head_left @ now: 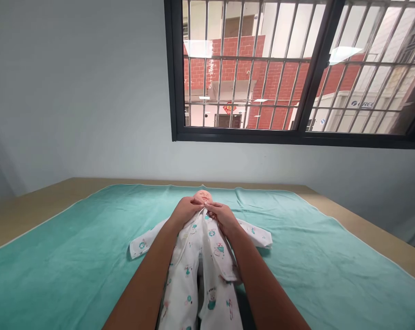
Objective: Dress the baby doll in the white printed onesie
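A baby doll (203, 196) lies on its back on a teal blanket (90, 247), head pointing away from me. It wears a white printed romper (196, 261) with the sleeves spread to both sides. My left hand (185, 211) and my right hand (224, 216) meet at the romper's neckline, just below the doll's chin. Both hands have their fingers pinched together on the two front edges of the fabric. My forearms run along either side of the doll's body and hide part of it.
The blanket covers most of a tan table (28, 206) that stands against a grey wall. A barred window (296, 68) with a black frame sits above the table's far right side.
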`<action>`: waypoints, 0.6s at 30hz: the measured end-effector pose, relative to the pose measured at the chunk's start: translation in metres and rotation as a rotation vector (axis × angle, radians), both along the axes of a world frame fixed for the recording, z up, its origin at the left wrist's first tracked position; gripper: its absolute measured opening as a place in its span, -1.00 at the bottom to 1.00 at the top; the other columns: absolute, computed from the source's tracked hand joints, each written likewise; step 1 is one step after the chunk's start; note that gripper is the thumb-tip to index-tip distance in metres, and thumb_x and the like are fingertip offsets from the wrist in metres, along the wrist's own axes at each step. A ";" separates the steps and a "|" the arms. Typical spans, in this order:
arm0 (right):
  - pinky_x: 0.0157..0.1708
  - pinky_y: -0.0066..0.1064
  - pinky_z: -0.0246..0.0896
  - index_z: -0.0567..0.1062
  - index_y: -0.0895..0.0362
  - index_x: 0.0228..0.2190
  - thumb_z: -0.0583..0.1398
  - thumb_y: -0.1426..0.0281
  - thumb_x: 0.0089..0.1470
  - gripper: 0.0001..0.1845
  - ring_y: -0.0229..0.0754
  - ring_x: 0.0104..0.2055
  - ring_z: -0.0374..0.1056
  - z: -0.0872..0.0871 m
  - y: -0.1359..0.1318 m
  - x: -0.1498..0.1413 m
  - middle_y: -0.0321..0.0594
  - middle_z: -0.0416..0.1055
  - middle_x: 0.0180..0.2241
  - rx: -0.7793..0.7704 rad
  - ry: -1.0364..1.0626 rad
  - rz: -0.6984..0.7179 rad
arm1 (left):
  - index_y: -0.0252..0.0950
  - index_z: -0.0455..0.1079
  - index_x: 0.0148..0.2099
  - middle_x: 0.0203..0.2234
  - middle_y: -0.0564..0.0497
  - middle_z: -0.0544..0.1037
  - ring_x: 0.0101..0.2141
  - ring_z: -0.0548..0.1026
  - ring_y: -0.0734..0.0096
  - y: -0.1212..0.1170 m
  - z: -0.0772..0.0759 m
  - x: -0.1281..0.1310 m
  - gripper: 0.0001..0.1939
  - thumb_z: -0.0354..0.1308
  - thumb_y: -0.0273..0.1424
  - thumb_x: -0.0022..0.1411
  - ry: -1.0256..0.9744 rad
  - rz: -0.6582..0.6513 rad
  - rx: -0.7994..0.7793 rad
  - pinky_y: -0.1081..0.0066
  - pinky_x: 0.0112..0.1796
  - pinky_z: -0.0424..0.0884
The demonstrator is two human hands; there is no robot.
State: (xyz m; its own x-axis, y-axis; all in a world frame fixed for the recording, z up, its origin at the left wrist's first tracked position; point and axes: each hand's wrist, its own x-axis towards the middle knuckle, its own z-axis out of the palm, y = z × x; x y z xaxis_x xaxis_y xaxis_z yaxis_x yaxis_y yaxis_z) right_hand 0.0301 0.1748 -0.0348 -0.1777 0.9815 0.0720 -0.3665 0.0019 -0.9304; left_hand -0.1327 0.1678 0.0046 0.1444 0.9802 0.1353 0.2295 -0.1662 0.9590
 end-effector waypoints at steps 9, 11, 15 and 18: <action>-0.51 -0.50 0.09 0.57 0.22 -0.44 0.42 0.29 -0.22 -0.71 -0.37 -0.52 0.16 0.006 -0.005 0.001 -0.30 0.35 -0.56 -0.032 -0.007 0.017 | -0.34 0.52 -0.33 -0.39 -0.05 0.59 -0.34 0.47 0.32 0.002 -0.005 0.000 -0.77 0.27 -0.31 -0.05 -0.050 -0.023 -0.042 0.38 -0.28 0.31; -0.50 -0.50 0.12 0.57 0.21 -0.43 0.41 0.29 -0.22 -0.71 -0.37 -0.53 0.17 0.006 -0.006 0.003 -0.30 0.37 -0.54 -0.038 -0.011 0.027 | -0.33 0.50 -0.31 -0.38 -0.03 0.58 -0.35 0.46 0.35 0.001 -0.004 0.000 -0.78 0.26 -0.33 -0.04 -0.065 -0.034 -0.044 0.40 -0.30 0.31; -0.49 -0.49 0.15 0.56 0.21 -0.44 0.40 0.29 -0.19 -0.73 -0.36 -0.54 0.18 0.005 -0.005 0.005 -0.29 0.35 -0.55 -0.047 -0.030 0.040 | -0.32 0.45 -0.34 -0.42 0.01 0.54 -0.39 0.43 0.40 -0.002 -0.001 0.000 -0.81 0.27 -0.38 -0.07 -0.110 -0.046 -0.063 0.43 -0.33 0.29; -0.51 -0.48 0.14 0.54 0.21 -0.47 0.41 0.29 -0.20 -0.73 -0.36 -0.54 0.17 0.006 -0.006 0.005 -0.30 0.34 -0.57 -0.051 -0.037 0.042 | -0.31 0.41 -0.37 -0.49 0.05 0.50 -0.44 0.40 0.44 -0.002 -0.001 -0.001 -0.82 0.27 -0.39 -0.09 -0.117 -0.034 -0.074 0.44 -0.37 0.27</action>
State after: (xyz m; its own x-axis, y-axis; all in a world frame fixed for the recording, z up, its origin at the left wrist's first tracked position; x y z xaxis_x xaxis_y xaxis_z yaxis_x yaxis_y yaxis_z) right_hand 0.0354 0.1691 -0.0291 -0.2202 0.9753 0.0147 -0.3307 -0.0605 -0.9418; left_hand -0.1338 0.1660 0.0037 0.1652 0.9829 0.0810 0.1105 -0.1000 0.9888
